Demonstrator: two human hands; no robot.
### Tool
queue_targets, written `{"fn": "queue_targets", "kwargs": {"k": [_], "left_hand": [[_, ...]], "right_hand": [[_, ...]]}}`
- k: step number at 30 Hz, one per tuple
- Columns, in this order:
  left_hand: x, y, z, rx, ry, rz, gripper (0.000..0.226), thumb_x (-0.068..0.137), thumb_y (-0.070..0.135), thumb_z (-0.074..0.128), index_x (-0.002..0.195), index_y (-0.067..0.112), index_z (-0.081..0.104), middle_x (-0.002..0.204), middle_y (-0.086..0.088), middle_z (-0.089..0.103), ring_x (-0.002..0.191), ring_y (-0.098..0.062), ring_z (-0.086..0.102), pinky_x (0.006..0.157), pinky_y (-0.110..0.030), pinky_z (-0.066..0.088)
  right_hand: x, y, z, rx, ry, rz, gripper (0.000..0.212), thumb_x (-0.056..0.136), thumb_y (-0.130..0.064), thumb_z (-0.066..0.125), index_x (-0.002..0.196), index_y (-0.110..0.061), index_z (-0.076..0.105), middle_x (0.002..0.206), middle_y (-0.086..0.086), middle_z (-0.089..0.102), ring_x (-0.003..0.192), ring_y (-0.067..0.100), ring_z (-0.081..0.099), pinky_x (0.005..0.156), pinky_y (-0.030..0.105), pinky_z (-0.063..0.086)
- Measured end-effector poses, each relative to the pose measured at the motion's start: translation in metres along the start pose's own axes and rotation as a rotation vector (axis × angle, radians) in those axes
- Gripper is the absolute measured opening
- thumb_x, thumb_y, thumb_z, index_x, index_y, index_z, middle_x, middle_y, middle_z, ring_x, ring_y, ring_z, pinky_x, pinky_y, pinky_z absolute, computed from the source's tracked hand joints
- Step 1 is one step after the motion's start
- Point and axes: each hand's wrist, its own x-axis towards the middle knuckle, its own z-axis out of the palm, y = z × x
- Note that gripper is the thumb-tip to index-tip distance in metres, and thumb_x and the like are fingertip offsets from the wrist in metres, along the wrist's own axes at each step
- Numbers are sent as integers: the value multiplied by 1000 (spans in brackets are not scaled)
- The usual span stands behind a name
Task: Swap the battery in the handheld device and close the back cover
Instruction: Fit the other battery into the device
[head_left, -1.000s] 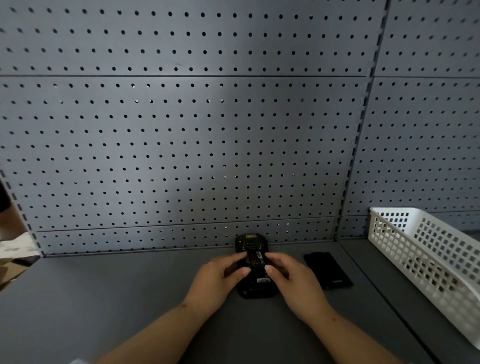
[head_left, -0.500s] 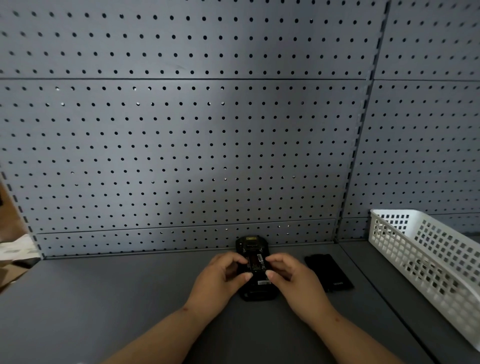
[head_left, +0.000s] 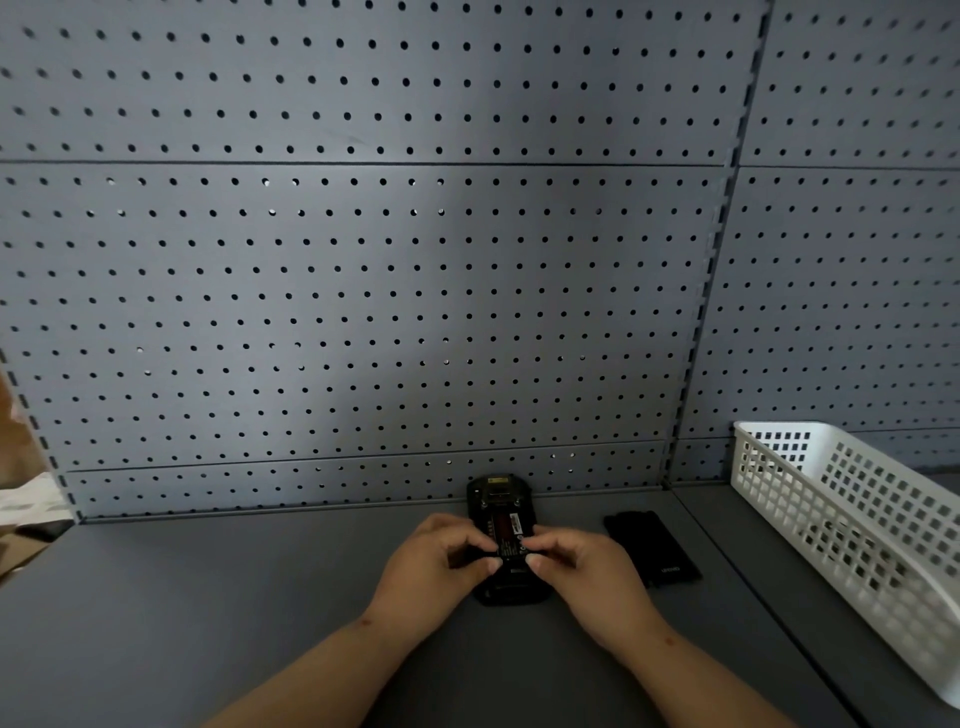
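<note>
A black handheld device (head_left: 498, 496) lies face down on the grey shelf, its back open and its far end near the pegboard. A dark battery (head_left: 510, 535) with a label sits in the open back. My left hand (head_left: 434, 564) pinches the battery's left edge with thumb and fingers. My right hand (head_left: 587, 574) pinches its right edge in the same way. Both hands hide the middle of the device. A flat black back cover (head_left: 657, 553) lies on the shelf just right of my right hand.
A white perforated plastic basket (head_left: 852, 525) stands at the right on the neighbouring shelf section. Grey pegboard (head_left: 363, 312) rises directly behind the device. Cardboard and paper (head_left: 26, 514) show at the left edge.
Both hands have drawn closer together over the device, fingers curling from flat on its sides to a pinch on the battery. The device and the cover have not moved.
</note>
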Motion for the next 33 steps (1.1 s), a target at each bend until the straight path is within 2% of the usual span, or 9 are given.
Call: {"fn": "queue_targets", "kwargs": {"k": [6,11,14,17,20,22,27,30,33], "left_hand": [[-1,0,-1,7,-20,-27,18,86,38,56,79,32,71,108,13,53,101,5,52,75,5,31],[-1,-1,-5,31,-103,-29,30,83,42,58,55,52,60,111,16,49,104,6,51,82,-2,33],[-4,-1,-8,16,-167,-9,6,72,61,60,66,59,61,115,20,45,109,11,46,85,3,30],[-4,-8,-9,-6,-174,44,36,53,85,50,78,61,60,120,22,42,113,15,43,91,3,28],[-6,-5,-11,55,-208,88,48,49,87,50,84,55,55,124,25,36,116,15,37,93,1,26],[-6,-4,-12,83,-229,83,53,47,86,51,89,55,52,125,30,30,118,11,36,96,-5,29],[-7,4,-15,155,-219,55,71,50,79,61,112,59,34,128,27,33,121,3,38,108,-25,32],[-8,6,-15,153,-212,5,95,61,57,72,138,38,19,137,22,31,127,2,32,110,-22,27],[-7,4,-14,166,-205,-11,105,62,54,73,144,33,10,147,15,31,133,-2,30,111,-23,26]], "right_hand": [[2,-1,-1,-147,-5,-62,27,91,-30,53,94,-14,75,115,-4,63,104,0,55,82,3,35],[3,-1,-2,-123,-42,-49,33,93,-30,50,91,-8,75,117,-2,62,102,-1,54,78,3,35],[3,-3,-4,-120,-64,-41,34,93,-30,50,88,-8,74,118,-2,61,104,2,55,82,8,38],[4,-9,-11,-188,-148,-61,36,92,-34,49,89,-8,73,121,-3,60,106,2,55,87,13,40],[14,-16,-38,-268,-267,-78,32,92,-35,50,117,-21,64,129,-5,56,115,1,50,91,11,33],[26,-11,-63,-431,-210,-61,41,91,-38,51,129,-25,52,139,-3,49,126,6,43,98,14,29],[43,11,-106,-712,-409,234,83,81,-55,56,147,-22,17,159,3,11,146,17,12,117,30,13],[46,12,-113,-760,-549,385,126,47,-81,57,148,-22,12,160,2,4,146,20,7,118,35,11],[52,14,-113,-780,-496,363,101,61,-62,70,142,-19,29,150,4,27,136,21,31,111,32,29]]}}
